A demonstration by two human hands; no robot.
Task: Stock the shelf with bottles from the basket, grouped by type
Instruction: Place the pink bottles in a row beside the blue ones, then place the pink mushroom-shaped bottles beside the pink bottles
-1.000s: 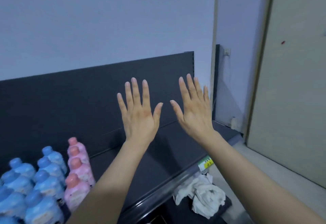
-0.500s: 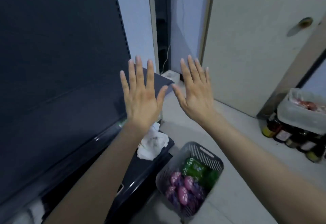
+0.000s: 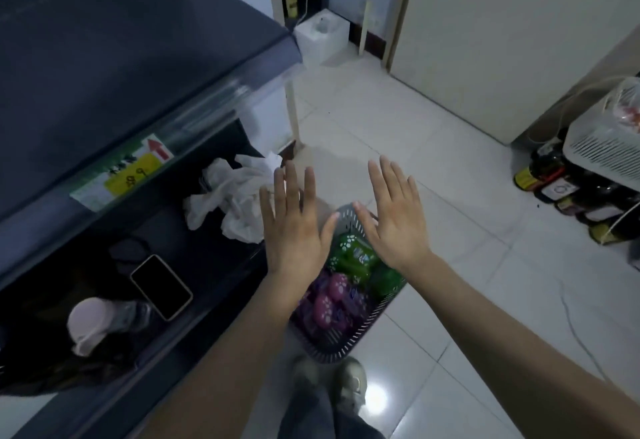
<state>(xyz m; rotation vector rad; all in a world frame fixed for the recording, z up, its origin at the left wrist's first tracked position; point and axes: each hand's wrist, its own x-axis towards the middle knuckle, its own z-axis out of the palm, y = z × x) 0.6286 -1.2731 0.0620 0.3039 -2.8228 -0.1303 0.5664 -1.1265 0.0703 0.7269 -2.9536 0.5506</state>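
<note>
A grey plastic basket [image 3: 360, 329] stands on the floor by the shelf, holding green bottles [image 3: 353, 251] at its far end and purple bottles [image 3: 329, 303] nearer me. My left hand [image 3: 294, 227] and my right hand [image 3: 398, 220] hover above the basket, palms down, fingers spread, holding nothing. The dark shelf [image 3: 114, 68] runs along the left; its upper board carries a yellow price tag [image 3: 130, 177] on the front rail.
On the lower shelf board lie a crumpled white bag [image 3: 235, 196], a phone [image 3: 161, 286] and a pale pink cup [image 3: 86, 322]. Dark bottles [image 3: 561, 189] and a white crate [image 3: 609, 141] stand at the right wall. My shoe [image 3: 349, 383] touches the basket's near end.
My view has swung down from the shelf top to the floor. The blue and pink bottles have left the view, and the basket now sits directly beneath both open hands.
</note>
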